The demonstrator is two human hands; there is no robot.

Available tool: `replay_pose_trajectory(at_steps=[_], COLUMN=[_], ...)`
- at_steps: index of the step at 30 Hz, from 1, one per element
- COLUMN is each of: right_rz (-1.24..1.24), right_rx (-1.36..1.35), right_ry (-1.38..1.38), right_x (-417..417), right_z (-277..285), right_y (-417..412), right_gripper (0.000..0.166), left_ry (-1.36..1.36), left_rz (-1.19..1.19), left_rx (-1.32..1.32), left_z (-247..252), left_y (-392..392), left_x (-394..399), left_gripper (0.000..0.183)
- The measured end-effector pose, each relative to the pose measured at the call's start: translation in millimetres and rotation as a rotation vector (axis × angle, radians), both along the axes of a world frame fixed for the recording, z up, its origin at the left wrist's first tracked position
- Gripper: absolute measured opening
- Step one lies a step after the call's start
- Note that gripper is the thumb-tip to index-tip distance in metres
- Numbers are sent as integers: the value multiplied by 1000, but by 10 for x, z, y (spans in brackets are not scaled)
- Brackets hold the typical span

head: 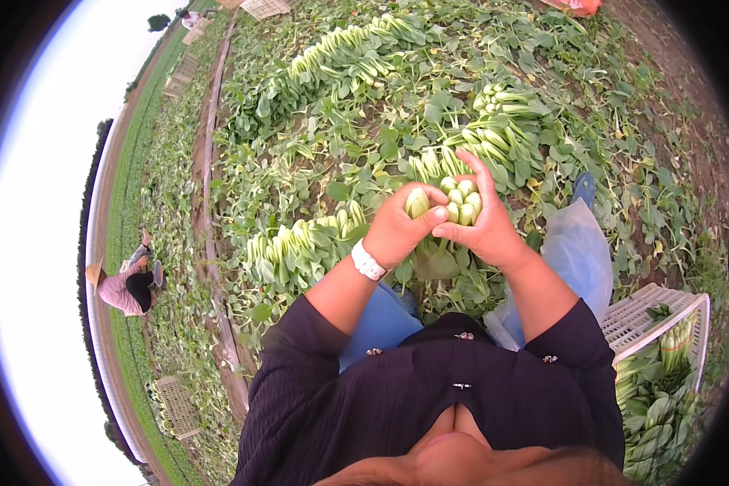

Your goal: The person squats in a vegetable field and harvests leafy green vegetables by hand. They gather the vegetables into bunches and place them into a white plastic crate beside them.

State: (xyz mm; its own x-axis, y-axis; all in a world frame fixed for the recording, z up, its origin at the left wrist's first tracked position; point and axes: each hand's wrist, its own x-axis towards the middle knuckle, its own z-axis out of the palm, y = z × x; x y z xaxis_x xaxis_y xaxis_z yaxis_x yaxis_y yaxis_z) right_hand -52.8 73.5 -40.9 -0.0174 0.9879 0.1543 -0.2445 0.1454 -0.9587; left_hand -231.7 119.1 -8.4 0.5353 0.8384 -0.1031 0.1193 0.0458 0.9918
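My right hand point(492, 222) is curled around a bunch of small bok choy point(463, 199), their pale stem ends facing up. One more bok choy point(417, 203) is gripped in my left hand point(401, 222), right beside the bunch. The thumbs of both hands almost meet at the bunch's near edge. Leaves of the held plants hang below the hands, partly hidden by them. Just beyond the hands lies a row of cut bok choy point(492, 143). Another row of bok choy point(304, 243) lies left of my left wrist.
A plastic crate point(656, 316) holding bok choy stands at my right. Farther off lies a long bok choy row point(340, 54). Leaves cover the soil around my feet. Across a narrow strip point(209, 152) at left, a person point(124, 288) crouches near crates point(178, 407).
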Motion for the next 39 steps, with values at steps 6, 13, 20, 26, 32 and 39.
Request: replay_pose_trajectory(at_steps=[6,13,20,26,32,39], right_rz=[-50,16,-18,-24,-75,-87], right_rx=[-62,-70,-9,19,-13,-29], right_ry=[103,256,247,229,285,232], right_x=[52,-55,-92,-76,-48,-148], right_z=[14,56,21,75,124,106], right_y=[51,18,27,20,11,32], right_gripper=[94,78,64,61,56,95], left_ry=[-240,-98,-78,-96,-24,45], left_rz=[27,155,239,180,-82,-130], left_rx=[-93,176,373,272,460,292], left_z=[99,-64,-196,-121,-273,-326], left_y=[91,-71,-68,-115,-134,-155], left_x=[-41,82,133,125,140,183], left_gripper=[36,34,29,34,62,83])
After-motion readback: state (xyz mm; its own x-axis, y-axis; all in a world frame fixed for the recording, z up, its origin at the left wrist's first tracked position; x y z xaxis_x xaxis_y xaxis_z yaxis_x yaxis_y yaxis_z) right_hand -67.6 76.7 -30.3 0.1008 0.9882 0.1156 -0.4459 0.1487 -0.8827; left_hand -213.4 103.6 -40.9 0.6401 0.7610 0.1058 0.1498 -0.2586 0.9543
